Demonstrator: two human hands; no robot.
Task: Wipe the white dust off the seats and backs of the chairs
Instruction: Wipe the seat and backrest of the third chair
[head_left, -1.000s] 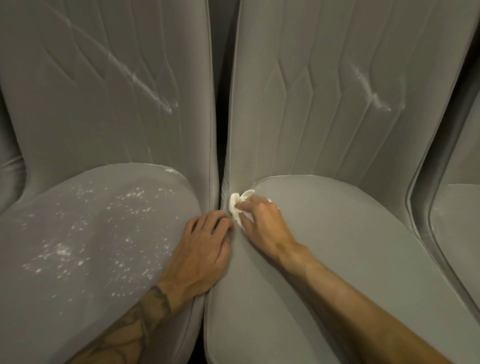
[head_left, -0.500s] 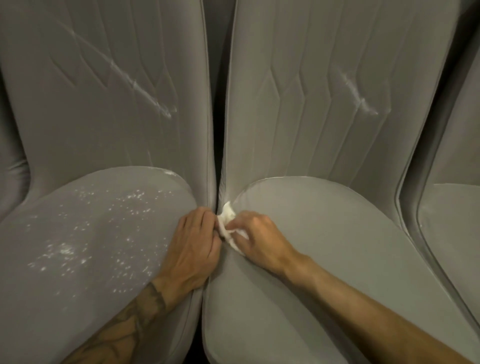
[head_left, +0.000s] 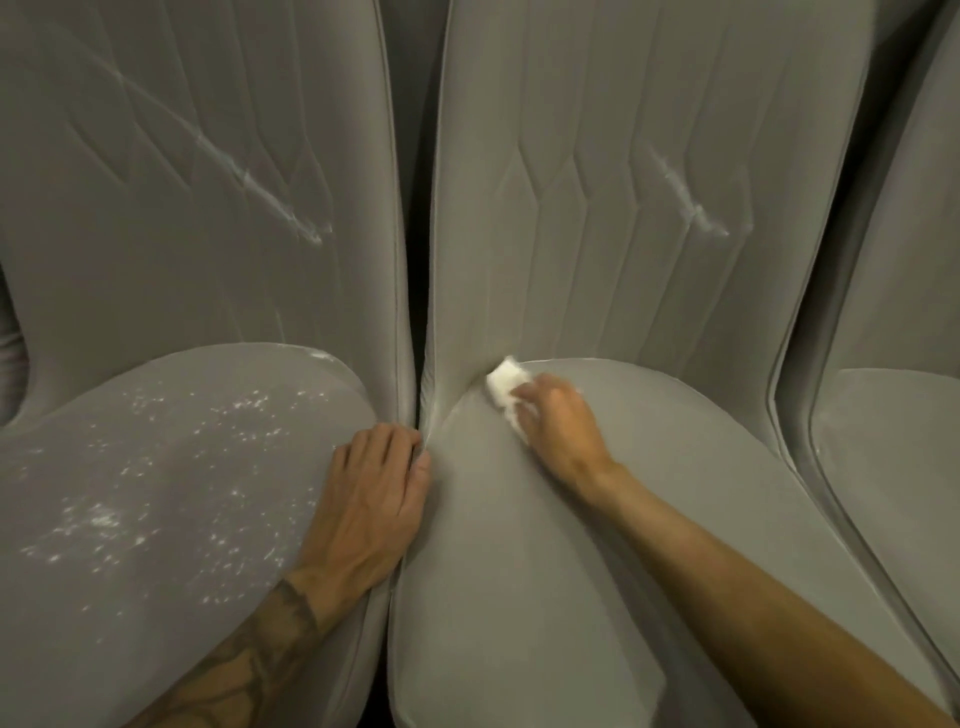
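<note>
Pressing a crumpled white wipe (head_left: 503, 387) into the rear crease of the grey upholstered middle seat (head_left: 571, 571), my right hand (head_left: 558, 426) gripped it; my left hand (head_left: 371, 499) lay flat, fingers loose, on the dust-speckled left seat (head_left: 156, 493).

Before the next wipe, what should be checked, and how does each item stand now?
1. Right hand grips white cloth: ok.
2. Cloth touches middle seat at its rear crease: ok.
3. Left hand apart from cloth: ok.
4. Middle back's streak wiped: not ok.
5. Left seat's specks wiped: not ok.
6. Left back's streak wiped: not ok.
</note>
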